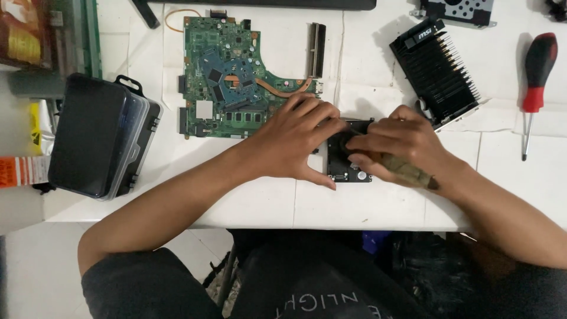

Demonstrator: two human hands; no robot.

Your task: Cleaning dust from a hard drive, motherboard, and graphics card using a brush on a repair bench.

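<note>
hard drive under both hands

drive work sits mid-table: the small black hard drive (348, 171) lies flat on the white table (366, 207), just below the green motherboard (236, 77). i judge it stiff, dense for its size and shock-shy, best held by its metal edges. my left hand (295, 142) is spread, fingers half curled, pinning its left edge. my right hand (401, 145) is nearly closed around a worn screwdriver handle (404, 170), fingertips resting on the drive.

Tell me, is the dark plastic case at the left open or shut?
Shut. The dark plastic case has its lid lying flat on the clear body, and the side latches look closed. It rests on the white table.
</note>
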